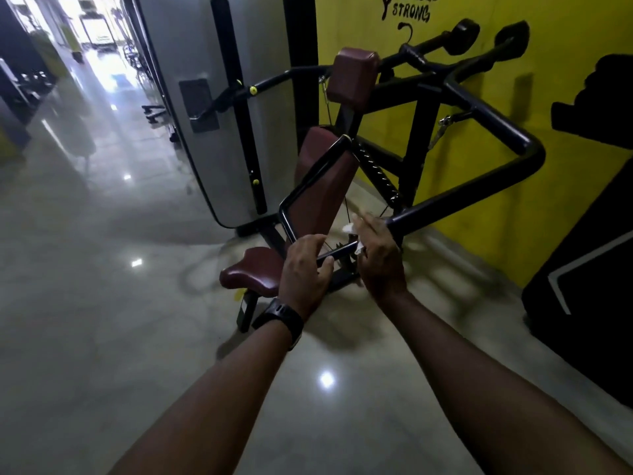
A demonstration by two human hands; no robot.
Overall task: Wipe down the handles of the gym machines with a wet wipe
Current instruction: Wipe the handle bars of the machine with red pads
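The left hand (303, 272) curls its fingers over and its thumb under the black handle (337, 252), probably to steady the machine's arm so that it does not swing under the rubbing. Just beside those fingers, further along the same bar, the right hand (378, 260) closes round the handle. The wet wipe (349, 229) is clamped between its fingers and the metal, with white corners poking out past them, a wrap that seems meant to clean the bar's whole round at once.

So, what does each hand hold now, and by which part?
The left hand grips the handle beside the wipe. The right hand holds the wipe by its middle, against the same handle; its edges stick out.
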